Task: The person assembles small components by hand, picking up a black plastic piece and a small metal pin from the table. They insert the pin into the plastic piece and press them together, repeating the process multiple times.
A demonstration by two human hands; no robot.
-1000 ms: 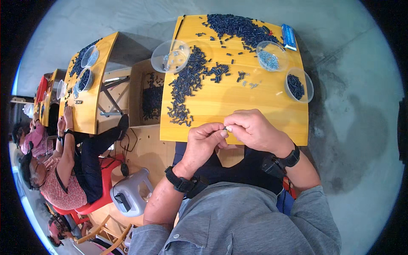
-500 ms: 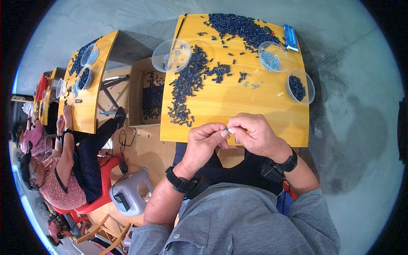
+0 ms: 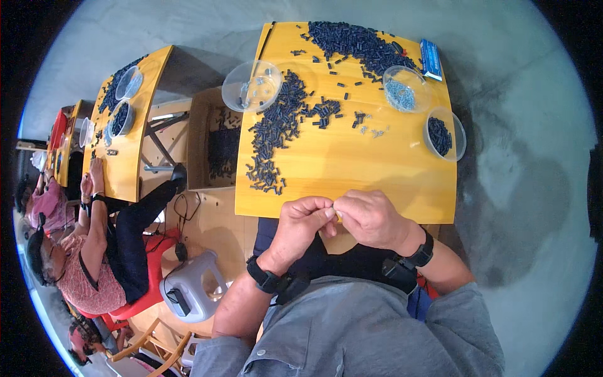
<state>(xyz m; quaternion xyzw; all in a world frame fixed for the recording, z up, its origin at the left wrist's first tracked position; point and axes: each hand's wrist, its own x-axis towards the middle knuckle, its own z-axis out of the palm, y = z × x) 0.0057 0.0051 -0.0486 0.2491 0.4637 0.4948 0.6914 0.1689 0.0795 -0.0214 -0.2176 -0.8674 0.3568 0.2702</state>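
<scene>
Both hands at centre of frame, by the near edge of the yellow bench [image 3: 364, 166]. Left hand [image 3: 301, 223] and right hand [image 3: 375, 218] meet, the fingers of each bent and pinched at the tips, grasping a small piece between them; fingertips hide nearly all of it, so I cannot tell its kind. Black band [image 3: 421, 249] on the right wrist. Short dark tubes [image 3: 273, 129] lie heaped left on the bench; a larger pile [image 3: 355, 43] spreads at top of frame. Loose silvery bits [image 3: 375, 132] sit above the hands. Upper right: clear tub [image 3: 421, 94] of bluish bits, then below it a clear cup [image 3: 462, 139] of dark tubes, near a blue box [image 3: 431, 60]. Clear bowl [image 3: 235, 88] at the bench's upper left corner, few bits inside.
</scene>
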